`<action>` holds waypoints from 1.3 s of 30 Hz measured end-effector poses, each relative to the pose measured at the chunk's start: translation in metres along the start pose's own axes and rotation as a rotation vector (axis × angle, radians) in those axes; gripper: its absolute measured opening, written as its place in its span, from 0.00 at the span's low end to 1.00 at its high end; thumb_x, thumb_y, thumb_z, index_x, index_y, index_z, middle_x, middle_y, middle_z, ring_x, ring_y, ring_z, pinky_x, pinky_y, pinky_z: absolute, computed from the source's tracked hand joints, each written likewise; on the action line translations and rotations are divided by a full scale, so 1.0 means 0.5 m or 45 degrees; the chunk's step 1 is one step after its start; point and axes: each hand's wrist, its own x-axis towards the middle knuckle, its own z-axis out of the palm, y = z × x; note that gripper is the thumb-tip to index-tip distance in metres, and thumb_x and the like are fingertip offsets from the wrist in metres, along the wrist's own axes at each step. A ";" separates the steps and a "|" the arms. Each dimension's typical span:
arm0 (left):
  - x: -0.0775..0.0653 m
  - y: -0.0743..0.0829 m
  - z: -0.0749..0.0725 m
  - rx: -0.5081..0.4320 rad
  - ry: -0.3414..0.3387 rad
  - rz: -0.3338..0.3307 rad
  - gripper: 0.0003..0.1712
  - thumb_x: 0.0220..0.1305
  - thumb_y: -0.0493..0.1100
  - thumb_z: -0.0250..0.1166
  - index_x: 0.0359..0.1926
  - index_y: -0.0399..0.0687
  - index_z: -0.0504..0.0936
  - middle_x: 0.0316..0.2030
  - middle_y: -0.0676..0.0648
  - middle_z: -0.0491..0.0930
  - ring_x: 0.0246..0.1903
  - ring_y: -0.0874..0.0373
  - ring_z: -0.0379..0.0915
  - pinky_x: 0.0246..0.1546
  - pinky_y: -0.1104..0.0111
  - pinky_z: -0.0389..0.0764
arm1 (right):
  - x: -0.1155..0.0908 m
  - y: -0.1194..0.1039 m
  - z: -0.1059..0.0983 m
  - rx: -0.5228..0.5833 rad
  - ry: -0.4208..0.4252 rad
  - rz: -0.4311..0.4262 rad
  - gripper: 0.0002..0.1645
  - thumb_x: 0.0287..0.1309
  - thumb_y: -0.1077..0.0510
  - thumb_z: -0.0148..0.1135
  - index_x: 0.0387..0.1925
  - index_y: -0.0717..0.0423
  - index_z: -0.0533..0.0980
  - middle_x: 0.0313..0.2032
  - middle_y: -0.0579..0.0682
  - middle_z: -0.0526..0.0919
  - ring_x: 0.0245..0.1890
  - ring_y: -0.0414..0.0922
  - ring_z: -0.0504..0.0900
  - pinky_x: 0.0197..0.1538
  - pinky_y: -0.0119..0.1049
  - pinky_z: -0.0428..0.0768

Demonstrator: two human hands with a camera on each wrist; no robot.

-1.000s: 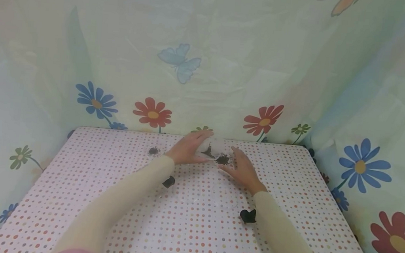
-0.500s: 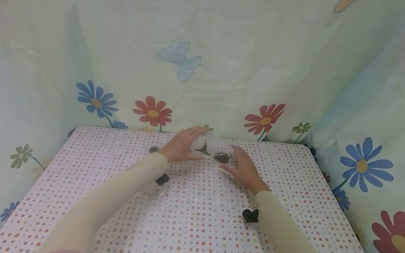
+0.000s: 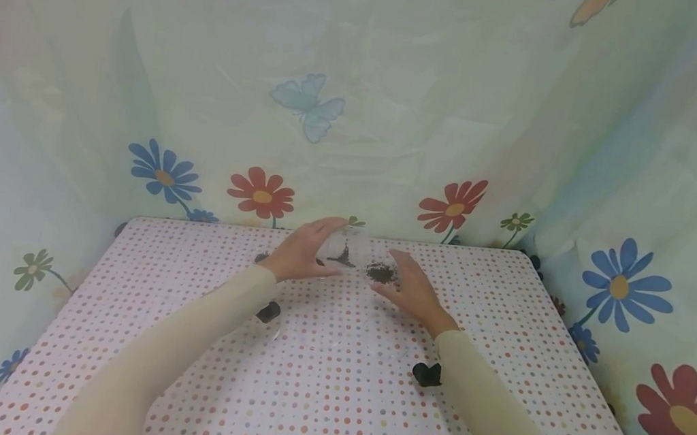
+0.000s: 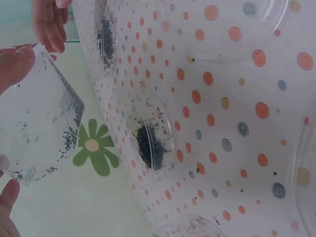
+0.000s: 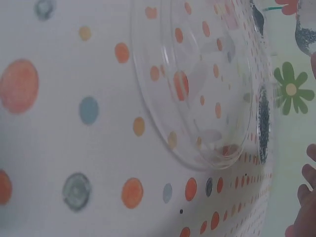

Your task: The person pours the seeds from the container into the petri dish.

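Observation:
My left hand [image 3: 301,249] grips a clear container [image 4: 42,116] with black granules scattered inside, raised above the back of the table. In the left wrist view, fingertips [image 4: 17,64] hold its upper edge. Granules have also gathered in its lower corner. Below it, a small dark heap [image 4: 148,145] lies in a shallow clear dish [image 4: 170,136]. My right hand [image 3: 413,294], fingers loosely bent and holding nothing visible, hovers beside another dish with a black granule pile [image 3: 381,273]. Whether it touches that dish's rim is unclear.
Another dark pile [image 3: 261,257] sits at the back left, partly behind the left wrist. Nearer lie clear round dishes, one large in the right wrist view [image 5: 148,89]. Loose grains dot the spotted tabletop [image 3: 321,406]. A flowered curtain [image 3: 365,164] hangs behind.
The left hand has shifted left with the container, away from the right hand. Its forearm now partly covers the left pile. The right hand has stayed nearly in place.

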 end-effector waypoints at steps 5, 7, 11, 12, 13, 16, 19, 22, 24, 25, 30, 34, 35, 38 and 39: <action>-0.010 -0.004 -0.003 -0.017 -0.003 -0.027 0.56 0.43 0.58 0.72 0.69 0.63 0.49 0.67 0.53 0.57 0.65 0.54 0.58 0.64 0.56 0.64 | 0.000 -0.010 -0.001 0.010 -0.009 0.011 0.55 0.47 0.26 0.53 0.70 0.47 0.49 0.70 0.52 0.53 0.70 0.52 0.52 0.69 0.53 0.55; -0.013 -0.005 -0.003 -0.018 -0.002 -0.035 0.56 0.42 0.58 0.72 0.69 0.64 0.49 0.67 0.52 0.58 0.65 0.54 0.58 0.63 0.56 0.65 | 0.000 -0.013 0.000 0.011 -0.007 -0.001 0.56 0.46 0.25 0.52 0.70 0.47 0.49 0.70 0.52 0.52 0.70 0.52 0.52 0.69 0.53 0.55; -0.022 -0.008 -0.005 -0.020 0.016 -0.039 0.55 0.43 0.57 0.72 0.69 0.62 0.50 0.67 0.51 0.59 0.65 0.53 0.58 0.63 0.55 0.65 | 0.004 -0.020 0.002 0.002 0.011 -0.040 0.55 0.47 0.26 0.54 0.69 0.49 0.49 0.69 0.53 0.53 0.69 0.53 0.53 0.68 0.53 0.55; -0.024 -0.009 -0.005 -0.020 0.022 -0.036 0.55 0.42 0.57 0.72 0.69 0.61 0.51 0.67 0.50 0.59 0.65 0.53 0.58 0.63 0.55 0.65 | 0.005 -0.021 0.002 0.006 0.015 -0.048 0.55 0.47 0.27 0.55 0.69 0.49 0.50 0.69 0.53 0.53 0.69 0.53 0.53 0.68 0.53 0.55; -0.025 -0.011 -0.005 -0.024 0.027 -0.034 0.55 0.42 0.57 0.72 0.69 0.59 0.52 0.67 0.50 0.59 0.65 0.53 0.58 0.63 0.55 0.65 | 0.007 -0.021 0.003 0.009 0.018 -0.053 0.55 0.47 0.28 0.55 0.69 0.49 0.50 0.69 0.53 0.53 0.69 0.53 0.53 0.68 0.53 0.55; -0.030 -0.015 -0.005 -0.020 0.034 -0.038 0.54 0.42 0.57 0.72 0.68 0.57 0.53 0.67 0.51 0.59 0.65 0.53 0.58 0.63 0.54 0.65 | 0.011 -0.023 0.007 0.019 0.018 -0.062 0.55 0.47 0.27 0.55 0.69 0.48 0.49 0.69 0.52 0.53 0.69 0.52 0.53 0.69 0.52 0.55; -0.034 -0.020 -0.005 -0.020 0.034 -0.051 0.54 0.42 0.58 0.72 0.68 0.57 0.53 0.67 0.52 0.59 0.65 0.54 0.58 0.63 0.54 0.64 | 0.014 -0.026 0.009 0.037 0.009 -0.078 0.56 0.46 0.26 0.54 0.69 0.48 0.50 0.69 0.52 0.53 0.70 0.52 0.52 0.69 0.53 0.55; -0.037 -0.022 -0.007 -0.029 0.032 -0.073 0.55 0.42 0.60 0.71 0.69 0.61 0.52 0.67 0.52 0.59 0.65 0.54 0.57 0.63 0.53 0.64 | 0.016 -0.031 0.010 0.046 0.007 -0.100 0.56 0.46 0.25 0.54 0.69 0.49 0.50 0.69 0.54 0.54 0.69 0.53 0.53 0.68 0.54 0.55; -0.039 -0.023 -0.009 -0.021 0.026 -0.094 0.55 0.42 0.61 0.71 0.69 0.63 0.51 0.67 0.53 0.58 0.65 0.54 0.57 0.63 0.53 0.64 | 0.016 -0.036 0.010 0.046 0.009 -0.107 0.56 0.46 0.25 0.54 0.69 0.49 0.50 0.69 0.54 0.54 0.69 0.53 0.53 0.68 0.54 0.55; -0.040 -0.023 -0.010 -0.015 0.022 -0.103 0.55 0.42 0.62 0.71 0.69 0.64 0.50 0.67 0.54 0.58 0.65 0.54 0.57 0.63 0.54 0.64 | 0.017 -0.037 0.010 0.041 0.010 -0.109 0.56 0.46 0.26 0.54 0.69 0.49 0.50 0.69 0.53 0.54 0.69 0.53 0.53 0.68 0.53 0.56; -0.050 -0.030 -0.018 0.009 0.030 -0.119 0.54 0.42 0.62 0.70 0.69 0.59 0.53 0.67 0.54 0.58 0.65 0.54 0.58 0.63 0.53 0.65 | 0.024 -0.048 0.014 0.019 -0.006 -0.111 0.55 0.47 0.27 0.55 0.70 0.46 0.49 0.70 0.52 0.53 0.69 0.53 0.53 0.68 0.54 0.56; -0.059 -0.036 -0.023 0.007 0.049 -0.122 0.54 0.42 0.60 0.71 0.68 0.59 0.53 0.66 0.53 0.59 0.65 0.55 0.59 0.63 0.55 0.65 | 0.031 -0.056 0.019 0.038 -0.015 -0.130 0.54 0.47 0.27 0.55 0.70 0.44 0.48 0.70 0.51 0.53 0.70 0.52 0.52 0.67 0.55 0.57; -0.061 -0.038 -0.024 0.005 0.053 -0.127 0.54 0.42 0.60 0.71 0.68 0.60 0.53 0.66 0.53 0.59 0.64 0.55 0.59 0.63 0.55 0.65 | 0.033 -0.058 0.020 0.043 -0.016 -0.137 0.54 0.47 0.27 0.55 0.70 0.44 0.49 0.70 0.51 0.53 0.70 0.52 0.52 0.67 0.55 0.57; -0.068 -0.042 -0.027 0.009 0.059 -0.150 0.54 0.42 0.60 0.72 0.68 0.59 0.53 0.66 0.53 0.60 0.64 0.55 0.59 0.62 0.56 0.66 | 0.037 -0.066 0.022 0.052 -0.021 -0.165 0.54 0.47 0.27 0.55 0.69 0.45 0.49 0.69 0.51 0.54 0.69 0.52 0.53 0.67 0.55 0.58; -0.070 -0.043 -0.029 0.011 0.059 -0.159 0.54 0.42 0.59 0.72 0.68 0.59 0.53 0.66 0.53 0.60 0.64 0.55 0.59 0.63 0.55 0.66 | 0.039 -0.070 0.022 0.051 -0.025 -0.172 0.54 0.47 0.27 0.54 0.69 0.46 0.49 0.69 0.52 0.54 0.69 0.52 0.53 0.67 0.55 0.58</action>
